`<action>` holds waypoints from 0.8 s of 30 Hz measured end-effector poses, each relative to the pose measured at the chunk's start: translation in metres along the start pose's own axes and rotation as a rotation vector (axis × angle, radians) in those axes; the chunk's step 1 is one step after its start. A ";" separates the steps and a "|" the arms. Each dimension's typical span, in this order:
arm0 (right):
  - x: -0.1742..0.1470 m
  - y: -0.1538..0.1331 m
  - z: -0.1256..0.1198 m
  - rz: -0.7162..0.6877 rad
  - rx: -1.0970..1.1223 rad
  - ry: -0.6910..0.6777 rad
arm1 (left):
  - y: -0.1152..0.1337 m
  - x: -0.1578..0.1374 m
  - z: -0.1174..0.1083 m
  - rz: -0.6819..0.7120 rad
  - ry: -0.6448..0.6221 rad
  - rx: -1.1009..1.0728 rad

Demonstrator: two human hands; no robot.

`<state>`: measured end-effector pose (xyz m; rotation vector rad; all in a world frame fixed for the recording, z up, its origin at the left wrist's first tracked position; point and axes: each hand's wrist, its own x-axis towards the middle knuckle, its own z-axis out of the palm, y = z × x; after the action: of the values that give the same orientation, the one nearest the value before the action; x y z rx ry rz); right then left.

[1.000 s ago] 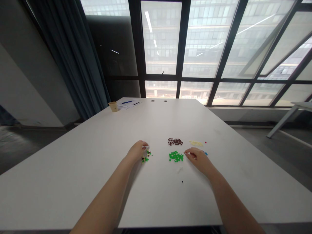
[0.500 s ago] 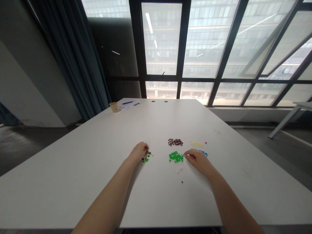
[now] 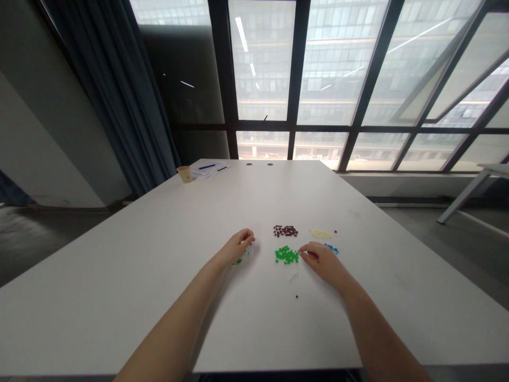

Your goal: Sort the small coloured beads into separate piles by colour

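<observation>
My left hand is raised a little over the table, its fingertips pinched together; whatever they hold is too small to make out. Beneath it, partly hidden, lies a small mixed heap of green and yellowish pieces. My right hand rests at the right edge of a pile of small green pieces, thumb and forefinger closed in a pinch. Any piece between those fingers is hidden. Behind the green pile is a group of dark brown pieces. Blue pieces show partly behind my right hand.
Pale yellow pieces and a single red piece lie farther back right. Nearer me are whitish clear bits and one black piece. A paper cup and papers with pens sit at the far left.
My left hand has lifted off the mixed heap and moved right, toward the brown and green piles. My right hand has stayed at the green pile's edge.
</observation>
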<state>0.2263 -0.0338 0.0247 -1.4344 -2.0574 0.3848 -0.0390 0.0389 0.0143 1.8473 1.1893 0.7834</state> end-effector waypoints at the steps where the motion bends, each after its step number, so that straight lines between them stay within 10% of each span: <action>1: 0.000 -0.001 0.001 -0.009 -0.001 0.001 | 0.006 -0.002 0.004 -0.013 -0.034 -0.087; 11: 0.000 -0.020 0.011 -0.106 0.061 0.011 | 0.038 -0.020 0.048 -0.222 -0.276 -0.745; 24: 0.001 -0.032 0.016 -0.195 0.158 0.097 | 0.040 -0.023 0.056 -0.308 -0.314 -0.803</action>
<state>0.1925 -0.0433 0.0297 -1.1266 -2.0190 0.3800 0.0162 -0.0084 0.0193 1.0428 0.7626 0.6332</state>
